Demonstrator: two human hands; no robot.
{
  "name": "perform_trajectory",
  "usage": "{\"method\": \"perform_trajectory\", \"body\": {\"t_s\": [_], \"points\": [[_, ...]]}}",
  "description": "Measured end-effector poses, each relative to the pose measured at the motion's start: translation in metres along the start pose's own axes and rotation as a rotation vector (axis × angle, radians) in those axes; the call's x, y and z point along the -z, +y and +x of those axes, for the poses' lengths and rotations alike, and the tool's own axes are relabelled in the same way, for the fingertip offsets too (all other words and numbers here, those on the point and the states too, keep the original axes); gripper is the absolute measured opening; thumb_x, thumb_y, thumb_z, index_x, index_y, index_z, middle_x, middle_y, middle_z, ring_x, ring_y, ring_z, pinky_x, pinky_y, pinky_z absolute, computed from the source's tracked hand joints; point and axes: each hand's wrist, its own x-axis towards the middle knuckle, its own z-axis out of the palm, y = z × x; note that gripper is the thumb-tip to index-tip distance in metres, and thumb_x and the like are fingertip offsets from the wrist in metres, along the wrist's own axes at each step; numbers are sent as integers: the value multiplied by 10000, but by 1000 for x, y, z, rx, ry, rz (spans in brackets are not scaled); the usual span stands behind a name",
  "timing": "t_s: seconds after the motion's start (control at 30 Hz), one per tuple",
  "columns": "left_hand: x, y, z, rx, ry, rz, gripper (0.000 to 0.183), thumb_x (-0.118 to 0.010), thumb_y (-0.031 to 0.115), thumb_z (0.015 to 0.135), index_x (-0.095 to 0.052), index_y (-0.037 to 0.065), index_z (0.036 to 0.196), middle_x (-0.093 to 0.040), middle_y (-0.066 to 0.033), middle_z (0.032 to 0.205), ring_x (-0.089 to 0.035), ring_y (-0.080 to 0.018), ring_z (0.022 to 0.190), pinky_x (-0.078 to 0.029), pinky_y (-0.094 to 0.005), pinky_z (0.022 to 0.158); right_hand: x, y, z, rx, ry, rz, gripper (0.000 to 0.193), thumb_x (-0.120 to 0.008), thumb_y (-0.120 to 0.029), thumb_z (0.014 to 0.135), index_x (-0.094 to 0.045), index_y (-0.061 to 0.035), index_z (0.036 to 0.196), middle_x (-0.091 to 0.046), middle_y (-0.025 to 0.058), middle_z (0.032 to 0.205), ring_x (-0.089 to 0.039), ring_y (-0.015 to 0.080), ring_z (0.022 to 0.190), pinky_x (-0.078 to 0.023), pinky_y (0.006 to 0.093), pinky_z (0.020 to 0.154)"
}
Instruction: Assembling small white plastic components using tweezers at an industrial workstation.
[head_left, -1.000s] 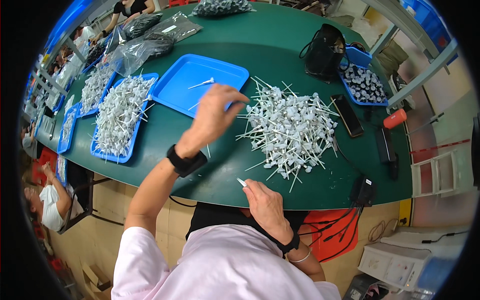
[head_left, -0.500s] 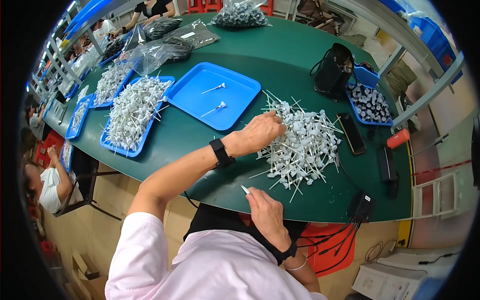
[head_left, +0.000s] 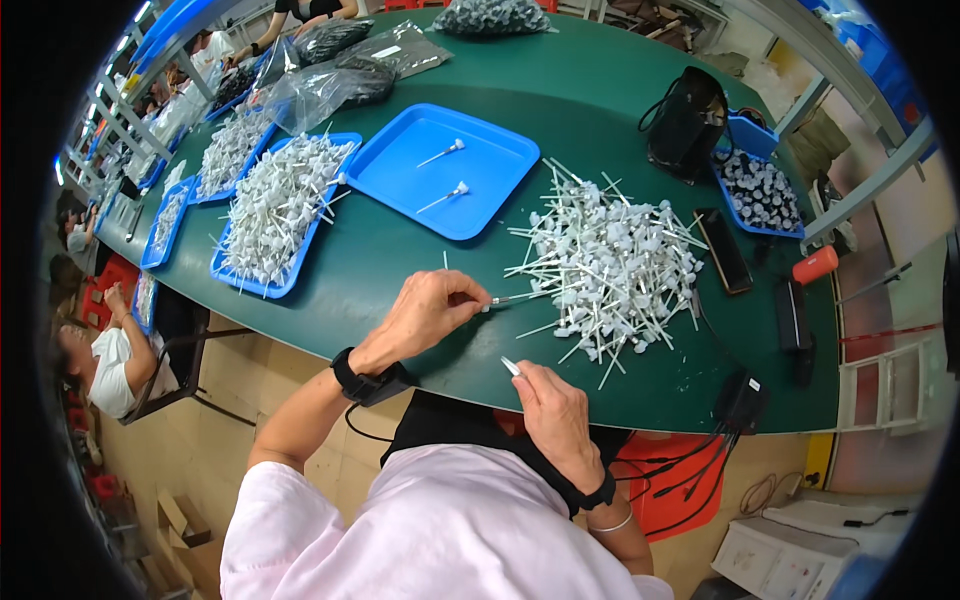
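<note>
My left hand (head_left: 424, 314) is closed in a pinch on a white thin-stemmed part (head_left: 515, 298), its stem pointing right towards the heap. That loose heap of similar white-headed parts (head_left: 615, 265) lies on the green table to the right. Near the table's front edge, my right hand (head_left: 558, 418) is closed around a small white pointed piece (head_left: 511, 366); its tip shows past the thumb and the rest is hidden by the fingers. Two like parts (head_left: 446, 196) rest apart in a blue tray (head_left: 400, 200) beyond my left hand.
A blue tray heaped with white parts (head_left: 280, 210) stands at the left. Plastic bags (head_left: 335, 90) lie behind it. To the right are a phone (head_left: 723, 250), a black bag (head_left: 688, 125), a tray of dark-and-white pieces (head_left: 757, 195) and a cabled black box (head_left: 740, 402).
My left hand has drawn back from the heap towards me and left, bringing out one thin-stemmed part. My right hand keeps its pointed piece and has barely shifted. The whole view has tilted slightly.
</note>
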Motion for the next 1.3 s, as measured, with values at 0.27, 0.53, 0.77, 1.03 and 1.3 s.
{"method": "perform_trajectory", "body": {"t_s": [0.27,0.53,0.77,1.03,1.3], "points": [[-2,-6,-9,-383,44,238,276,-675,-17,780,-709,94,1031,-642,-86,975,-574,-272,880,-490,-372,749,-1,1,-1,-73,-16,-11,158,-619,-98,904,-605,-18,1039,-647,156,846,-631,372,732,-487,414,594],[-10,-6,3,-327,-181,134,236,-683,16,814,-704,73,1042,-640,-82,932,-586,-221,802,-498,-325,707,5,0,-2,-74,70,75,183,-613,-128,919,-598,-19,1065,-626,138,807,-616,341,659,-472,402,558],[-16,24,-41,244,-163,-649,244,-693,106,890,-687,2,1111,-685,-35,999,-606,-70,843,-509,-220,699,23,-30,8,-91,100,142,164,-610,-144,930,-614,-36,1053,-634,120,799,-610,311,628,-466,377,548],[-37,22,-58,309,-54,-1022,206,-669,91,907,-636,-10,1084,-709,-87,939,-636,-88,760,-528,-225,677,15,-29,17,0,82,-19,126,-609,-148,928,-603,-48,1005,-592,105,752,-591,309,591,-446,388,506],[-43,24,-58,309,-32,-1003,221,-655,82,918,-612,-23,1108,-716,-112,946,-637,-92,764,-525,-224,686,17,-31,18,14,85,-112,135,-624,-128,908,-603,-59,1022,-561,96,737,-591,295,568,-447,378,485]]}}
